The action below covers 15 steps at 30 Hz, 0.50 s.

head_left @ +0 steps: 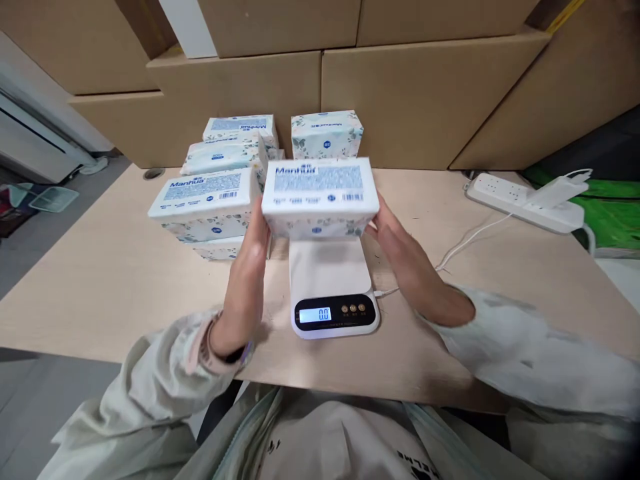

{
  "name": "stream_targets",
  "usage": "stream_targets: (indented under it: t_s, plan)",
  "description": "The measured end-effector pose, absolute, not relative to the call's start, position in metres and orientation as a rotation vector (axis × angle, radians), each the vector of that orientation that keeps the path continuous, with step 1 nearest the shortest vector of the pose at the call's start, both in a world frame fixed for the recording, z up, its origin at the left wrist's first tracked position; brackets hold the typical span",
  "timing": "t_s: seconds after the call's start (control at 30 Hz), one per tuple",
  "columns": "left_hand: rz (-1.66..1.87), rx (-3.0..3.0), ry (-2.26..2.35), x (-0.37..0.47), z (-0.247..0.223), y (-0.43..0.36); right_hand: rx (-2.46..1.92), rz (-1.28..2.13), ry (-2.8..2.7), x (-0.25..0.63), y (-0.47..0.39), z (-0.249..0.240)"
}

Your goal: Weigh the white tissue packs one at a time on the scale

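Observation:
Between my two hands is a white and blue tissue pack (320,190) printed "Manhua", held by its short ends above a white digital scale (330,267). My left hand (250,267) presses the pack's left end, and my right hand (400,253) grips the right end; fingertips are partly hidden behind it. The scale's lit display (316,315) reads 0.0. Left of the scale, close to my left hand, more tissue packs (205,193) are stacked in rows. Behind the held pack, a single tissue pack (327,137) stands near the boxes.
Large cardboard boxes (240,107) line the back of the wooden table (100,267). A white power strip (520,200) with a plugged-in adapter lies at the right. Its white cable (465,240) runs towards the scale. A round cable hole (153,173) shows at the back left.

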<state>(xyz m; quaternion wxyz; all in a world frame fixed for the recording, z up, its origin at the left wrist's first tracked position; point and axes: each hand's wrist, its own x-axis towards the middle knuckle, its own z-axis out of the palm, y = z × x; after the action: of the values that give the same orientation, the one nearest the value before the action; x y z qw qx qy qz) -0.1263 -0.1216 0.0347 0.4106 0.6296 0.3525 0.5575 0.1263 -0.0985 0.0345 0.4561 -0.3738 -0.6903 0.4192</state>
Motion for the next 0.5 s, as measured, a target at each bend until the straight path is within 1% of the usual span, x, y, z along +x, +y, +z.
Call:
stream_targets:
  t_s: [0.13,0.23,0.3,0.5]
  plan:
    - [1.354,1.533,0.961,-0.135,0.009,-0.163,-0.923,1.032,-1.777,0.133,-0.134,0.019]
    - [1.313,1.568,0.987,-0.139,-0.007,-0.165,-0.919,1.081,-1.773,0.136,-0.140,0.006]
    - [1.297,1.623,0.985,-0.141,-0.012,-0.160,-0.958,1.052,-1.753,0.141,-0.143,-0.004]
    - [1.366,1.669,0.930,-0.142,-0.025,-0.138,-1.009,0.609,-1.726,0.165,-0.156,-0.047]
